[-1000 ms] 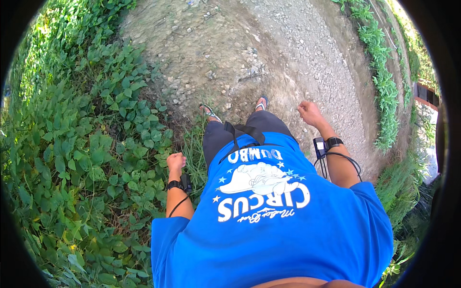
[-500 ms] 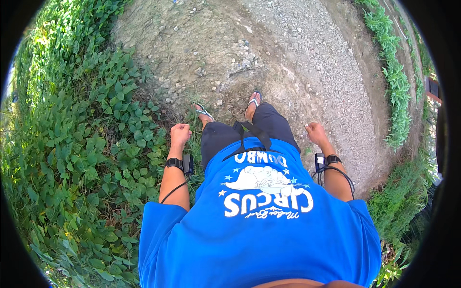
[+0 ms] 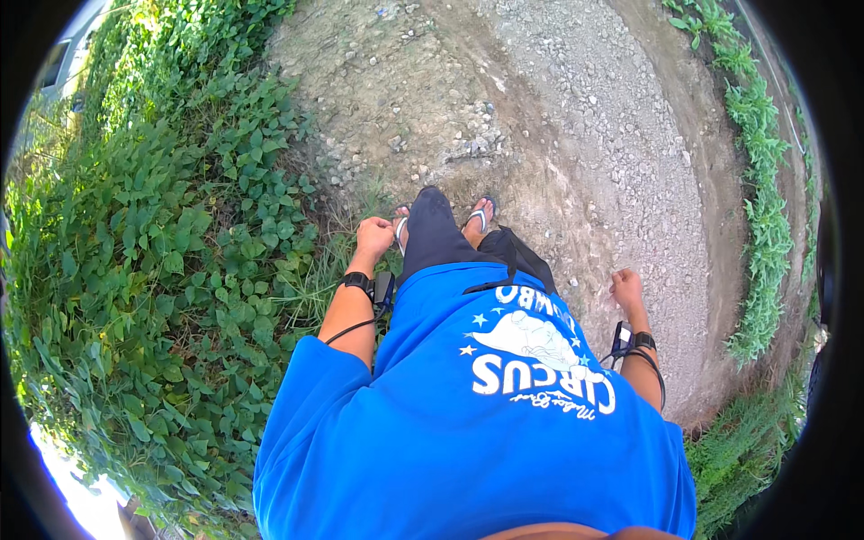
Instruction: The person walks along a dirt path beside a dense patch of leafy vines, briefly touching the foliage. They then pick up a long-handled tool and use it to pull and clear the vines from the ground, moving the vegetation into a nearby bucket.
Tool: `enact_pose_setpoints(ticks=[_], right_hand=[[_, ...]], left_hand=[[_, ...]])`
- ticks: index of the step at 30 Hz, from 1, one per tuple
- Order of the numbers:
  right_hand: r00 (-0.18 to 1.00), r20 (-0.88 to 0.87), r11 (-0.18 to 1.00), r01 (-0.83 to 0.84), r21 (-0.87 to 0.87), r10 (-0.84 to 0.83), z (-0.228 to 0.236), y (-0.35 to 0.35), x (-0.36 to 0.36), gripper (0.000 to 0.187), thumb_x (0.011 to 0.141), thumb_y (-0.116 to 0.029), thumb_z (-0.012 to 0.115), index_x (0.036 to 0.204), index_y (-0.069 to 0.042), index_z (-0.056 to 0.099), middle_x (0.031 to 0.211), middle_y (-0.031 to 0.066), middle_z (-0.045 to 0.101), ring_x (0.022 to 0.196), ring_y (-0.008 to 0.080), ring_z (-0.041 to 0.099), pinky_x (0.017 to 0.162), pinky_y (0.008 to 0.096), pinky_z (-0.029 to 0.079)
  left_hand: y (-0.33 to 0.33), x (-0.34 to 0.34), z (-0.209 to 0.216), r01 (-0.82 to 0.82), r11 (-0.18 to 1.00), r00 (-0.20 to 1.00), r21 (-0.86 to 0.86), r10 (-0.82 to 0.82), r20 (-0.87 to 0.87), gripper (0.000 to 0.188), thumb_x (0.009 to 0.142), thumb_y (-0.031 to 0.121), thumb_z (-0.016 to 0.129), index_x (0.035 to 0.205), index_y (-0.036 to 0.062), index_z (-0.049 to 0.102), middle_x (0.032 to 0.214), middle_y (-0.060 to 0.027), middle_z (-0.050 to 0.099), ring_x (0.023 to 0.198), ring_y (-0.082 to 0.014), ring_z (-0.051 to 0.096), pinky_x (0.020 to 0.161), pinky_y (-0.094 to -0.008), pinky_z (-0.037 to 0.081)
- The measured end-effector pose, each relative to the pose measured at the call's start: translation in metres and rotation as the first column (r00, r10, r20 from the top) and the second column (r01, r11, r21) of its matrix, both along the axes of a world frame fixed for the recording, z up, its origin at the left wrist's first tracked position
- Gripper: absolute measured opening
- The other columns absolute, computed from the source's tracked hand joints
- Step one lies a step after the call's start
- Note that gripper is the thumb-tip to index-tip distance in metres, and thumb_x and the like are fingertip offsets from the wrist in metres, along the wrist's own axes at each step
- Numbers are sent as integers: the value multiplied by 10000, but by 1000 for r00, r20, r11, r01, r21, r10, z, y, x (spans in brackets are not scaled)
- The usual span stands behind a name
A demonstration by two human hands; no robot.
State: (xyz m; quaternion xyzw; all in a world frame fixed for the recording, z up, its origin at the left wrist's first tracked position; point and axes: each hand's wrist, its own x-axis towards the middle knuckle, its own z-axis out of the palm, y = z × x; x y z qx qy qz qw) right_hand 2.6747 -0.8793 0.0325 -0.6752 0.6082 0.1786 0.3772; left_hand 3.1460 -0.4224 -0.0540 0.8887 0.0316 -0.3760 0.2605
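My left hand (image 3: pixel 374 237) hangs in front of my left thigh, its fingers curled into a loose fist. Nothing sticks out of it. Over the gravel on the other side is my right hand (image 3: pixel 627 290), apart from my shorts, with its fingers curled in too and no object showing. Each wrist carries a black strap (image 3: pixel 357 283) with a small dark device (image 3: pixel 383 290) and a black cord. Dark shorts (image 3: pixel 438 236) and a blue printed T-shirt (image 3: pixel 468 432) cover my body. My feet wear flip-flops (image 3: pixel 481 215); my left knee is bent forward.
Dense leafy green plants (image 3: pixel 171 279) grow close along my left side. Ahead lies bare dirt with loose stones (image 3: pixel 396 99), and a gravel strip (image 3: pixel 630 135) runs along my right. Past it stands a row of green plants (image 3: pixel 754 189). Grassy growth (image 3: pixel 738 459) is at the lower right.
My left knee has come up and forward. My left hand has moved ahead slightly, and my right hand has swung back. The view has shifted left, showing more plants there.
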Motion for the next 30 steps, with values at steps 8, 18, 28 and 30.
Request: enact_pose_setpoints(ticks=[8,18,28,30], right_hand=[[987,100,987,117,112,-129,7,9,-18,215,989,-190,602,917,11,627,638,103,645,477,159,595,436,299,468],[967,49,963,244,118,-251,0,-18,-94,198,985,-170,589,919,16,608,624,114,622,453,183,577,406,323,467],[980,92,984,175,46,-178,13,-157,-53,229,979,-185,615,901,30,621,624,105,629,481,176,602,435,309,479],[974,162,987,161,-8,-157,18,-189,-43,241,990,-195,603,898,28,621,635,102,635,478,163,592,437,294,469]], left_hand=[[-66,-14,14,170,984,985,50,-169,-26,213,747,216,698,869,61,778,1003,-186,741,1001,-330,698,932,-405,537],[-122,-49,-12,390,912,920,129,-379,-103,251,822,244,656,941,65,788,1096,-198,723,1068,-359,679,971,-431,524],[-230,-22,-44,382,920,924,91,-378,-53,252,793,259,665,900,63,783,980,-198,736,973,-332,703,876,-422,554],[-261,-22,-41,361,931,933,56,-360,-17,250,788,255,658,891,64,783,977,-201,736,958,-336,704,868,-423,556]])
